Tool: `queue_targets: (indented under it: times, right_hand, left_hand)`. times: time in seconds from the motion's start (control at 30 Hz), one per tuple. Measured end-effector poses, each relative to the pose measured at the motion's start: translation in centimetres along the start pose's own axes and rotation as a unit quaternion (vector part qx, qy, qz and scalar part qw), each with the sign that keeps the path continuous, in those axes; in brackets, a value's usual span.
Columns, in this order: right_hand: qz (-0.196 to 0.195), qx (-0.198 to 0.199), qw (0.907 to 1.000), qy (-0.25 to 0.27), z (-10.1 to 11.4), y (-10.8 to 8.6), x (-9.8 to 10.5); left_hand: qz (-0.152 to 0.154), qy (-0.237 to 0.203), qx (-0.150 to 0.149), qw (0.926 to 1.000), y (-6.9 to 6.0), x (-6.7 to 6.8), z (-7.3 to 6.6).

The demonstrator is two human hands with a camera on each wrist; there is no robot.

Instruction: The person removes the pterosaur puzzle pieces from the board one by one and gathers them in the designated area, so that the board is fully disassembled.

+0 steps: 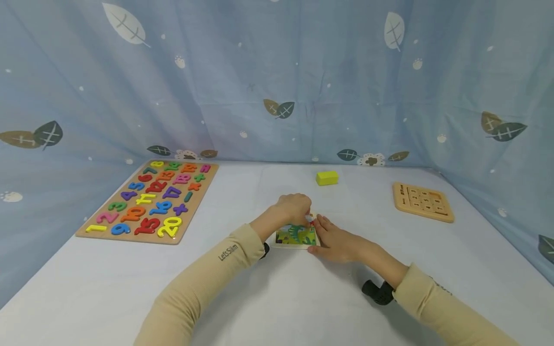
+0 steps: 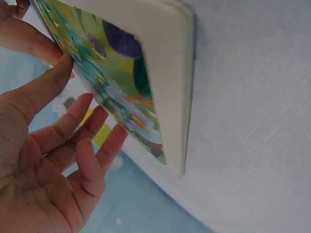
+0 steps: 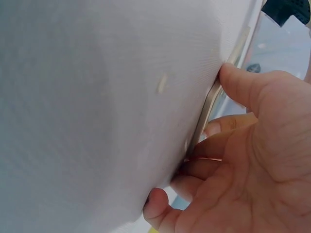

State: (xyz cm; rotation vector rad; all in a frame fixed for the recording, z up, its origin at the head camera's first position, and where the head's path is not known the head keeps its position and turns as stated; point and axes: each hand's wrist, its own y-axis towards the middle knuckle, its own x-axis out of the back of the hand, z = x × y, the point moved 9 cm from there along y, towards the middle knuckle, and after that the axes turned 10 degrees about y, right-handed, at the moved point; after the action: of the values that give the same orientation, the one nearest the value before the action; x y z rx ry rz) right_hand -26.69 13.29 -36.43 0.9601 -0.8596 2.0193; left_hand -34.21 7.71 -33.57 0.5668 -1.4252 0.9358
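Note:
A small wooden puzzle board (image 1: 283,246) with a colourful dinosaur picture lies flat on the white table. My left hand (image 1: 293,208) reaches over it from the left. In the left wrist view the thumb and several fingertips of that hand (image 2: 53,165) touch or nearly touch the picture (image 2: 124,82), the fingers loosely bent and spread. My right hand (image 1: 339,242) lies along the board's right side, thumb at its front corner. In the right wrist view the fingers of this hand (image 3: 243,145) rest against the board's edge (image 3: 206,107). A small red spot shows between the hands; its kind is unclear.
A number puzzle board (image 1: 196,204) with bright raised numerals lies to the left. Behind the hands sits a yellow-green block (image 1: 327,178). At the right lies a small wooden number board (image 1: 423,202). A blue leaf-patterned curtain (image 1: 277,72) hangs behind the table.

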Motion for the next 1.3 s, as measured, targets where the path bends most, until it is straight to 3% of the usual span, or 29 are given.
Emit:
queue_targets:
  times: [0.4,0.7,1.0,1.13,1.3]
  right_hand:
    - [0.004,-0.01,0.9998,0.019,-0.18,-0.02,0.19]
    - [-0.001,-0.007,0.9997,0.022,-0.12,0.0,0.31]
    - [-0.004,-0.009,0.9999,0.011,-0.2,0.04,0.53]
    - [-0.005,-0.012,0.9998,0.016,-0.23,0.06,0.51]
    - [-0.001,-0.009,0.9997,0.022,0.05,0.0,0.28]
  left_hand:
    - [-0.006,-0.005,-0.005,1.0,-0.07,0.24,0.15]
    - [0.008,-0.018,-0.001,0.9998,0.14,0.29,0.29]
    - [-0.028,-0.04,-0.013,0.9987,0.11,0.72,0.08]
    - [-0.015,-0.053,-0.015,0.9984,0.49,0.46,0.27]
    - [0.028,-0.067,-0.018,0.9972,0.76,-0.23,0.37]
